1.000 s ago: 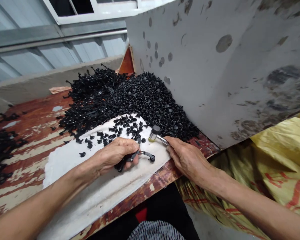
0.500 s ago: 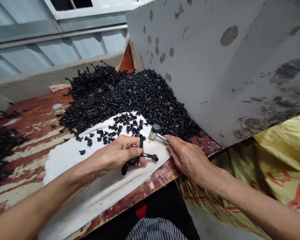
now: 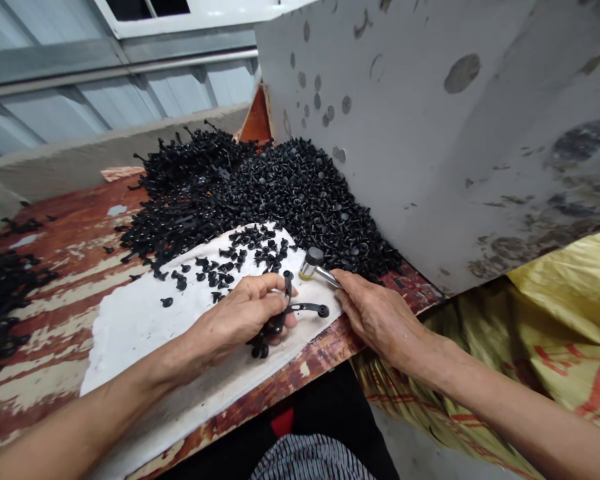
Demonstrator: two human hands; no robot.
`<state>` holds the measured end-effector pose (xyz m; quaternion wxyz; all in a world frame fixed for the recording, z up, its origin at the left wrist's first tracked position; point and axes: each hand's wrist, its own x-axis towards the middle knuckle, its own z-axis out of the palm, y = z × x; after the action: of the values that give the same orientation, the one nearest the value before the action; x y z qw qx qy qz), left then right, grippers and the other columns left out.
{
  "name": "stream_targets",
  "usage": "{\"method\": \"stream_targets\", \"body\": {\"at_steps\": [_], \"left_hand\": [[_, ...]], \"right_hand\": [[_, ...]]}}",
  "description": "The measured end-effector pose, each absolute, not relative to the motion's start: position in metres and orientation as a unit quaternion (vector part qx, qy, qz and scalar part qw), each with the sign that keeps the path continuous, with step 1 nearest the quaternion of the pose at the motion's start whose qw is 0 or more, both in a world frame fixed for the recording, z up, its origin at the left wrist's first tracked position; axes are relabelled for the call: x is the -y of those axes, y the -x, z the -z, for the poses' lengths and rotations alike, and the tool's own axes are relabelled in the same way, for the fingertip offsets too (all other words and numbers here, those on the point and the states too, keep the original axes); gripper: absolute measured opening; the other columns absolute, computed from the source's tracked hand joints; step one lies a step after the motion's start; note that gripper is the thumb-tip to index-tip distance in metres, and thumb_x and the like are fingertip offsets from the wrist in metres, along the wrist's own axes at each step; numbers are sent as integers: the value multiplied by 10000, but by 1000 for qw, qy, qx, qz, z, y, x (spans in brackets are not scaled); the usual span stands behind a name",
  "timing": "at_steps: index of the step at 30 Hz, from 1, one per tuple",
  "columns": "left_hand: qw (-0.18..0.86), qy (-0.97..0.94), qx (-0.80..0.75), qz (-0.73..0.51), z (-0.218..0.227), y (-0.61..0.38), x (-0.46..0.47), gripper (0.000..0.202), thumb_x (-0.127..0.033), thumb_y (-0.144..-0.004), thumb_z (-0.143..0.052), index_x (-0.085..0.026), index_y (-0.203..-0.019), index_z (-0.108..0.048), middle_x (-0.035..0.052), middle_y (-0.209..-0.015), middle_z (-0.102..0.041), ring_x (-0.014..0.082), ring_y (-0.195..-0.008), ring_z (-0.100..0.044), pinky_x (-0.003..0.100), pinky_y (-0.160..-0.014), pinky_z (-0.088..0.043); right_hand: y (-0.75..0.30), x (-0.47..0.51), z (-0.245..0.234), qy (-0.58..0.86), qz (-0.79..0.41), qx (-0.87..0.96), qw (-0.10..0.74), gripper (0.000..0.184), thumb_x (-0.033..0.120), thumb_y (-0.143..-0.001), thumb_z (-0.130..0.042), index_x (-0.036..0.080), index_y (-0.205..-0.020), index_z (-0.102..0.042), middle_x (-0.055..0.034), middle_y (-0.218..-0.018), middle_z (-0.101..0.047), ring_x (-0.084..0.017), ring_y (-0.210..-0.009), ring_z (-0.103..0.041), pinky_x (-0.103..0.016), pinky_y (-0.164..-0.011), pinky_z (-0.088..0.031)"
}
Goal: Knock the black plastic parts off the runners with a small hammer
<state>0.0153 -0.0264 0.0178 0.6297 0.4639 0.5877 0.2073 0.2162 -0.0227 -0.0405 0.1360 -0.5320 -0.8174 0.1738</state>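
My left hand (image 3: 243, 310) is closed around a black plastic part with several slender arms (image 3: 306, 307); one arm points right, one up, others hang below the fingers. Its centre is partly hidden by my fingers. My right hand (image 3: 380, 317) grips the metal handle of a small mallet (image 3: 314, 259) with a black head and a yellowish lower face. The mallet head is low over the white cloth (image 3: 135, 333), just right of the plastic part; whether it touches the cloth I cannot tell. Small black mushroom-shaped pieces (image 3: 181, 283) lie scattered on the cloth beyond my left hand.
A large heap of small black pieces (image 3: 300, 193) rises behind the cloth, with a pile of black long-armed parts (image 3: 165, 213) to its left. More dark parts (image 3: 5, 293) lie far left. A grey panel (image 3: 405, 133) walls the right side; yellow sacks (image 3: 565, 333) stand below it.
The black plastic part has turned in my left hand, its arms now at different angles and its right arm reaching slightly further right. My right hand and the mallet have barely moved.
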Motion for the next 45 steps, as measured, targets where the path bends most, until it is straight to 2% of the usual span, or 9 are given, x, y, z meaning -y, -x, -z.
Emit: {"method": "stream_targets", "body": {"at_steps": [4,10,15,22,35,41,45], "left_hand": [[621,-447,-600,-232,-12,-12,23,198,-299,-801,-553,-148,-683,-506,6,-602,-559,80,-433,-457,185,-394,-373],[617,-461,-594,-233,-1,-4,16,215,-265,-833,-539,-137,-661,-523,17,-591,-557,66,-402,-415,145,-314,-287],[623,-454,-594,-230,1,-3,12,227,-234,-845,-522,-125,-648,-543,34,-576,-566,62,-397,-410,135,-306,-259],[624,-458,-591,-227,-2,-4,11,242,-280,-787,-585,-126,-603,-551,29,-526,-540,64,-393,-399,138,-307,-228],[608,-500,-588,-185,3,2,9,318,-384,-809,-552,-136,-611,-567,21,-490,-499,62,-373,-326,171,-333,-200],[602,-506,-592,-174,3,2,9,330,-392,-824,-528,-134,-621,-566,20,-487,-495,61,-372,-320,172,-336,-195],[603,-499,-595,-182,1,-1,9,292,-387,-778,-578,-140,-624,-554,24,-507,-518,66,-380,-349,167,-329,-204]], "right_hand": [[-216,22,41,537,-173,815,132,257,129,-916,-377,181,-1112,-534,-98,-954,-677,-218,-877,-646,-301,-721,-459],[-217,21,43,533,-170,818,133,240,126,-910,-397,186,-1099,-533,-89,-940,-676,-201,-815,-648,-280,-691,-450],[-218,22,43,530,-171,819,139,222,133,-918,-398,190,-1087,-529,-84,-942,-675,-197,-831,-650,-272,-697,-455],[-216,22,42,535,-172,817,126,234,141,-924,-370,183,-1090,-529,-98,-941,-678,-227,-896,-655,-302,-732,-472],[-216,21,41,537,-183,817,104,270,122,-916,-338,141,-1115,-519,-145,-1022,-665,-295,-942,-656,-380,-771,-480],[-217,21,41,536,-177,818,109,259,128,-917,-336,154,-1092,-526,-133,-1006,-668,-277,-921,-656,-360,-751,-476],[-217,21,40,541,-177,815,106,254,120,-912,-350,164,-1088,-527,-116,-983,-672,-248,-879,-656,-324,-716,-464]]}}
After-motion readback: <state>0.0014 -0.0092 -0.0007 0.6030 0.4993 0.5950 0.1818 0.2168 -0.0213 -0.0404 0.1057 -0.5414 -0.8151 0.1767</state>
